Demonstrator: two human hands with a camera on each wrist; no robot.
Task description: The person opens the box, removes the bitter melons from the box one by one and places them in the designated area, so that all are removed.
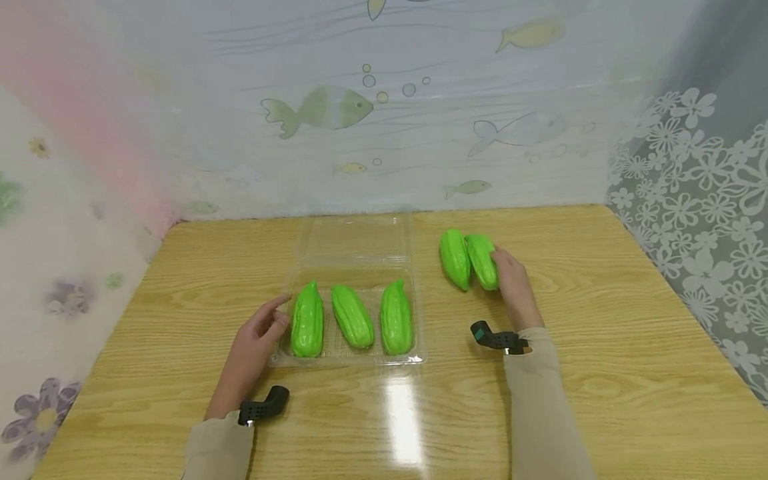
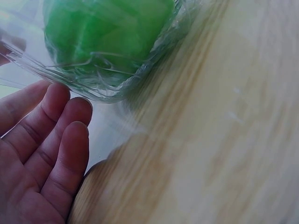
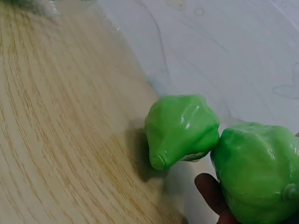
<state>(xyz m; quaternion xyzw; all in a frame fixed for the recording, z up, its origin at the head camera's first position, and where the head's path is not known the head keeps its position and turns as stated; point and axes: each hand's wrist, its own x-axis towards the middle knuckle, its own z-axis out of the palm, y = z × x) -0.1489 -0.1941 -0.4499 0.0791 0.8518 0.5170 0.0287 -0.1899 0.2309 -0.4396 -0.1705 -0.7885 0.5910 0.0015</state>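
My right hand [image 1: 512,280] grips a glossy green model bitter melon [image 1: 483,261] from its right side. In the right wrist view the thumb shows under this bitter melon [image 3: 257,172]. A second bitter melon [image 1: 455,259] lies against it on the left. My left hand [image 1: 255,339] is at the left side of a clear plastic clamshell box [image 1: 345,361], its fingers loosely bent. The left wrist view shows the fingertips [image 2: 77,109] right at the box wall. Inside the box lie a left bitter melon [image 1: 308,321], a middle one [image 1: 353,317] and a right one [image 1: 397,319].
The box's clear lid [image 1: 355,239] is folded back towards the wall. Everything stands on a wood-grain table [image 1: 600,373]. A fish-patterned wall covering [image 1: 420,147] meets its back edge, and a flowered curtain [image 1: 714,267] hangs at the right.
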